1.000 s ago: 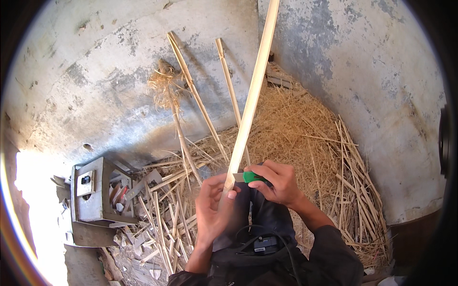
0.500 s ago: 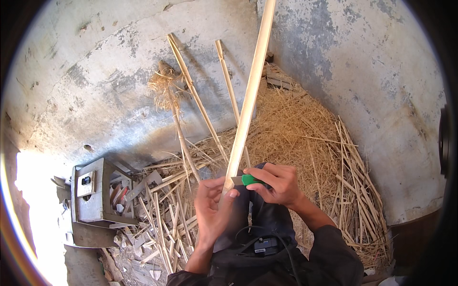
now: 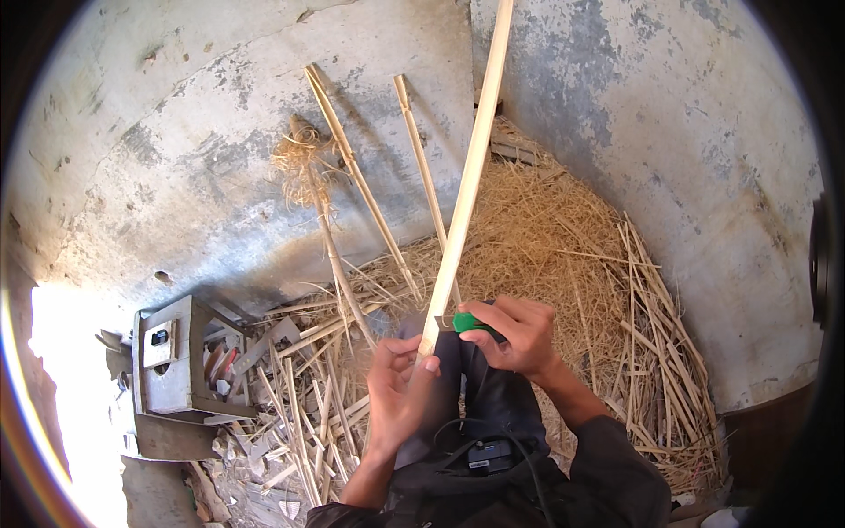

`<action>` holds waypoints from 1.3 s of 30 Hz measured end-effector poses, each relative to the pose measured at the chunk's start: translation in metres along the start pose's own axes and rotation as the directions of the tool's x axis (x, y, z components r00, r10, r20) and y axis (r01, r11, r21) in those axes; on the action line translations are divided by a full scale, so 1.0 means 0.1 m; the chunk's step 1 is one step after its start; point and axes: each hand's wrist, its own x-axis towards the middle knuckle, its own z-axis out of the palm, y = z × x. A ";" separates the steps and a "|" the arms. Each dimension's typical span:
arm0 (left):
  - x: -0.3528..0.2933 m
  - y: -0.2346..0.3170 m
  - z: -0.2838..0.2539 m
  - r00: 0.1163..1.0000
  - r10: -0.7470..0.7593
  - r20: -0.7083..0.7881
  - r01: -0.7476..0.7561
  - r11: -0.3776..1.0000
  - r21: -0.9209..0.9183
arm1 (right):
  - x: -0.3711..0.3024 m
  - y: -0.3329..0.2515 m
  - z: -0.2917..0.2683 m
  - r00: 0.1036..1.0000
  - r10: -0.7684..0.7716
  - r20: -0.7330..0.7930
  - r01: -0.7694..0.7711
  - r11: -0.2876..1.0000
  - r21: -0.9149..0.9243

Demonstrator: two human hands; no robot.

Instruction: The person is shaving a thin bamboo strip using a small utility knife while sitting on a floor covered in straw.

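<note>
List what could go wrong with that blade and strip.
The green-handled blade in the right hand is at the edge of the pale strip, just above the left hand; a slip could cut that hand.
The blade also shows close to the person's legs, so if dropped it might hit them.
The strip runs out of view above while the left hand holds it low; it may twist in that grip.

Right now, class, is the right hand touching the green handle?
Touching: the head view shows the right hand gripping the green handle, its thumb and forefinger closed against it.
</note>
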 end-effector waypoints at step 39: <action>0.22 0.00 -0.11 0.925 0.195 0.326 -0.350 0.771 0.532 | 0.16 0.12 0.14 0.678 0.606 0.416 -0.653 0.238 0.719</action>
